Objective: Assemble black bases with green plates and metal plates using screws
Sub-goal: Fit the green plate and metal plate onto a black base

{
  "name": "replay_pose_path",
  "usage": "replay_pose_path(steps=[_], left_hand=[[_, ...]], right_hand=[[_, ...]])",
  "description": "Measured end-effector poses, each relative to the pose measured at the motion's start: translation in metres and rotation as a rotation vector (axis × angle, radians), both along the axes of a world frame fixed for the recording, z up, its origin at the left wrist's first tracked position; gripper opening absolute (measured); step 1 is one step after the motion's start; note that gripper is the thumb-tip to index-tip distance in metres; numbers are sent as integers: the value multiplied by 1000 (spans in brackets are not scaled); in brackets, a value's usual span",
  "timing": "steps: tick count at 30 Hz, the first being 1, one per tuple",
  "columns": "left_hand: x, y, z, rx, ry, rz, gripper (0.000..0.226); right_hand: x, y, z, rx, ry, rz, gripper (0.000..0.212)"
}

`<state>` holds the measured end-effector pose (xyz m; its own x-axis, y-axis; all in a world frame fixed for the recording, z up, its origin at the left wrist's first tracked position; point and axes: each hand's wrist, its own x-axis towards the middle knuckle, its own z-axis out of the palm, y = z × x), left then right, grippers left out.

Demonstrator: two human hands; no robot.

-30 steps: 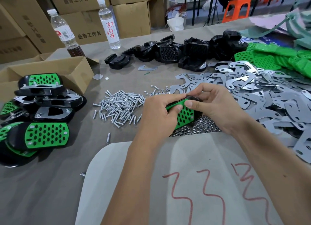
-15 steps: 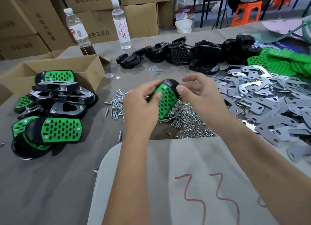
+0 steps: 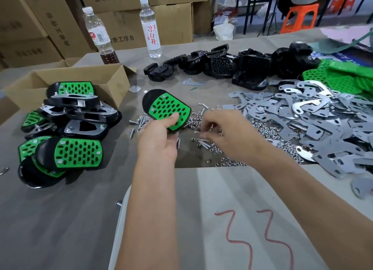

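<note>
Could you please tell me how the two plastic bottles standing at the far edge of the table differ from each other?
The left clear plastic bottle holds a dark brown liquid only near its bottom; the right clear plastic bottle looks filled with clear liquid. The left bottle's label has a red patch; the right bottle's is white with red characters. The left bottle stands nearer the open cardboard box. Both are upright with white caps.

Stacked cardboard boxes [image 3: 50,27], orange stool [image 3: 298,17]
</note>
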<state>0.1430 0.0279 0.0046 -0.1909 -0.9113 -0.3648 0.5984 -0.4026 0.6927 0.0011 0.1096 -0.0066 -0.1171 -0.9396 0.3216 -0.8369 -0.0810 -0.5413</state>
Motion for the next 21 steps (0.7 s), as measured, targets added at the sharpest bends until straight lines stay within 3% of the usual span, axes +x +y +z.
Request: replay_pose_path(steps=[5,11,16,21], left_hand=[[-21,14,-3,-59,-49,-152,36],[-42,36,-9,-184,-233,-238,36],[-50,44,-10,-303,-320,-179,50],[-56,48,-16,-469,-449,-101,70]], right_hand=[[-26,30,2,-98,-391,-192,18],[-25,50,-2,-136,-442,-242,17],[-24,49,-2,-227,-314,-268,14],[-19,48,3,-196,51,-163,10]])
